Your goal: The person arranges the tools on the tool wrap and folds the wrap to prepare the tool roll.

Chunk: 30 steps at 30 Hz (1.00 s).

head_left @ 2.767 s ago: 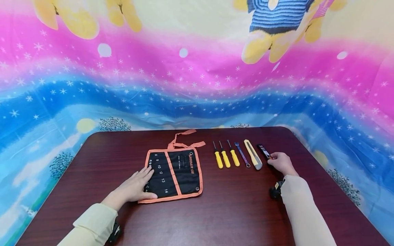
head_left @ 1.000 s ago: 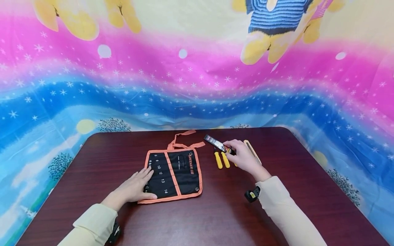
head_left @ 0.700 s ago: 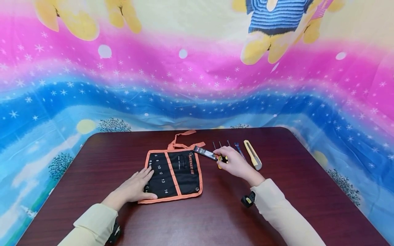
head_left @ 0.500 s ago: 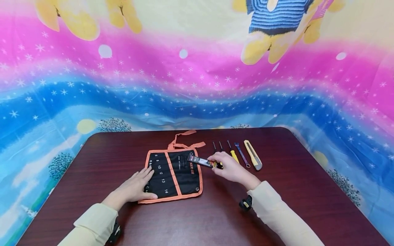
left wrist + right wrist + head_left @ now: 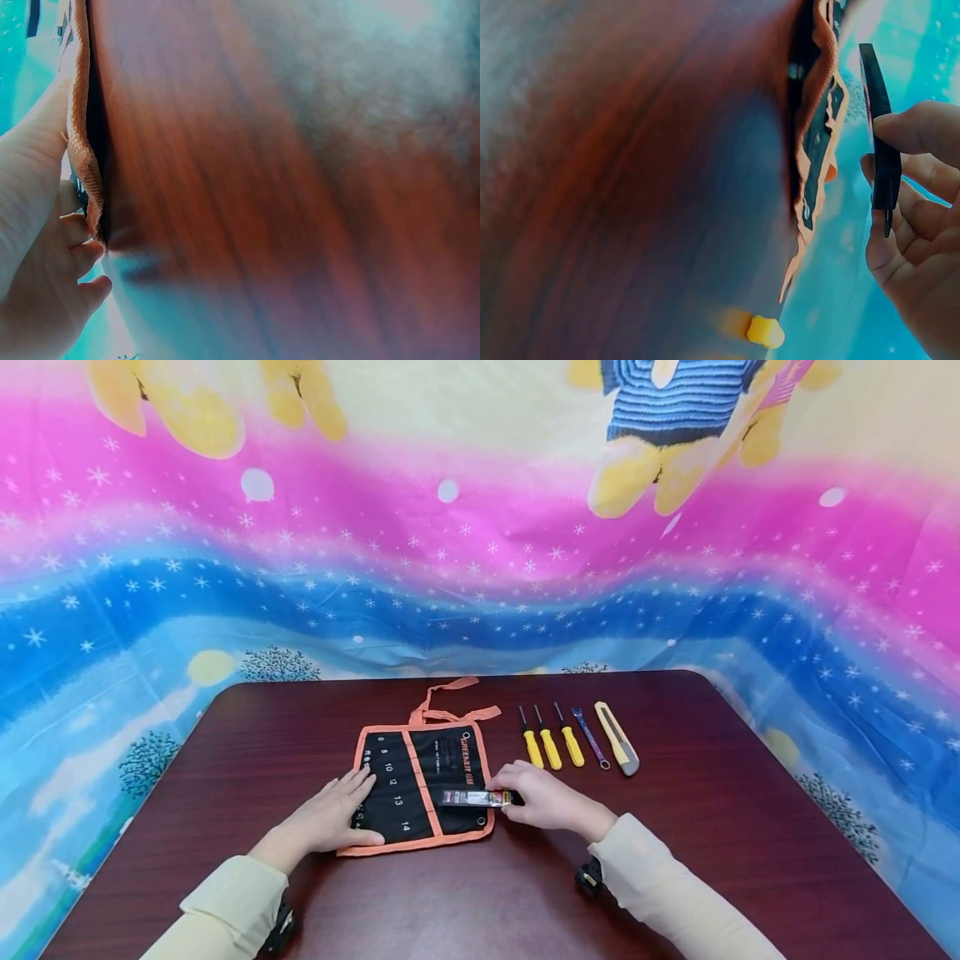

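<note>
A black tool pouch (image 5: 459,760) with orange trim and printed size numbers lies flat on the table, its orange ties (image 5: 438,714) trailing toward the back. My left hand (image 5: 330,812) rests on the pouch's left side with fingers outstretched; the pouch's orange edge (image 5: 81,112) runs beside it in the left wrist view. Between thumb and fingers, my right hand (image 5: 543,797) pinches one end of a slim black case (image 5: 471,798) with a printed label. The case points left over the pouch's right panel, and in the right wrist view the black case (image 5: 880,124) is apart from the pouch.
Right of the pouch, three yellow-handled screwdrivers (image 5: 551,750) lie side by side. Beside them are a combination wrench (image 5: 590,737) and a yellow utility knife (image 5: 617,739). A printed cloth backdrop (image 5: 480,552) hangs behind the dark wooden table (image 5: 450,910).
My right hand picked the black case up from right of the utility knife, carried it left over the screwdrivers, then lowered it toward me over the pouch. My left hand stayed put.
</note>
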### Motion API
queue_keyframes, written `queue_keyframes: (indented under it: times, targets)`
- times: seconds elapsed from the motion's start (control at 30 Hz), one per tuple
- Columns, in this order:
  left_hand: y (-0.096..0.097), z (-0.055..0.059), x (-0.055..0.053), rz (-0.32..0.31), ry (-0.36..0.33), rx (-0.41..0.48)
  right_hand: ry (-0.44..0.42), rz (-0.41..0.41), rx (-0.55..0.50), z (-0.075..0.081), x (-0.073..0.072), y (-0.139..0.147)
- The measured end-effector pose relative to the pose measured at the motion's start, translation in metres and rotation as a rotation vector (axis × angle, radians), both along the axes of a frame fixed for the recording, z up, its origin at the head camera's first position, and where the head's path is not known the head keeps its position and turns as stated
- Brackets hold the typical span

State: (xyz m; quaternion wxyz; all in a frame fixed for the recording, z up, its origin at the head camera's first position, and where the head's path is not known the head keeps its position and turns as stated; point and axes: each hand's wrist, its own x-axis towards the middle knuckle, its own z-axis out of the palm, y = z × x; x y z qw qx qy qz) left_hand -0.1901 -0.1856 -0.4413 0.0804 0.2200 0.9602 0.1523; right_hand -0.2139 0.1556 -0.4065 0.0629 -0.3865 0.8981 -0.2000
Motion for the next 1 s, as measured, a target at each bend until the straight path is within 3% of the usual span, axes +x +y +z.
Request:
queue_keyframes:
  times: [0.37, 0.7, 1.0]
  targets:
    - [-0.0003, -0.001, 0.0009, 0.003, -0.004, 0.001, 0.014, 0.042, 0.069, -0.0033, 0.0049, -0.0024]
    - [-0.0004, 0.0002, 0.0018, 0.001, -0.006, 0.002, -0.06, 0.032, 0.061, -0.0024, 0.0063, -0.0062]
    - [0.0002, 0.0008, 0.0015, -0.001, -0.003, 0.002, -0.116, 0.071, 0.059, -0.0038, 0.0028, -0.009]
